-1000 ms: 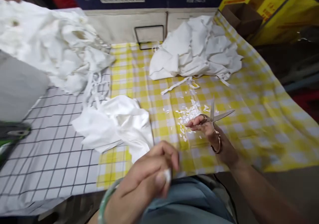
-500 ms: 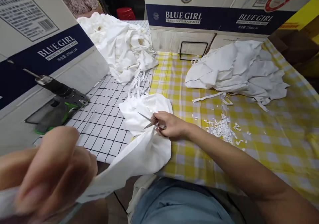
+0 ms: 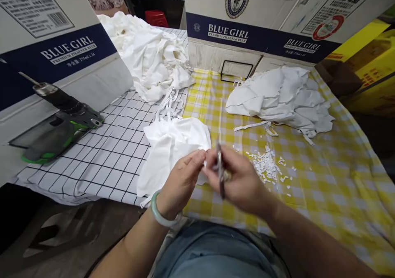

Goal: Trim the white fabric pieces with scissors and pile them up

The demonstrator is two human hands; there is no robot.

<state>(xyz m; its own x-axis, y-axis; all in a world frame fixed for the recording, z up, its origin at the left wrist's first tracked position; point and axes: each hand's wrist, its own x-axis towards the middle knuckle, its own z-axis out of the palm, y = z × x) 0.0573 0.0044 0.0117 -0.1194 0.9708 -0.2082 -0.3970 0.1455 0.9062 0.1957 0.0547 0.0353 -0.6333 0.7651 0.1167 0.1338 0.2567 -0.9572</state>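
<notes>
A white cloth piece (image 3: 163,146) lies partly on the grid-patterned cloth and partly on the yellow checked cloth, in front of me. My left hand (image 3: 182,175), with a pale green bangle at the wrist, is closed in a pinch on the piece's right edge. Close beside it, my right hand (image 3: 242,179) is blurred by motion and holds a pair of scissors (image 3: 220,173) in its palm. Its fingertips meet the left ones at the cloth's edge; a small white bit shows between them. Thin white straps (image 3: 169,105) trail from the cloth towards the heap behind.
A heap of white cloth (image 3: 148,55) lies at the back left, a layered stack of white pieces (image 3: 277,101) at the right. Small white clippings (image 3: 267,164) are scattered nearer. A power drill (image 3: 61,125) leans by the left carton (image 3: 101,78); another carton (image 3: 222,51) stands behind.
My left hand has come from the near left to the cloth's edge, meeting my right hand. The scissors have turned from pointing left to upright, and the stretched cloth now lies down.
</notes>
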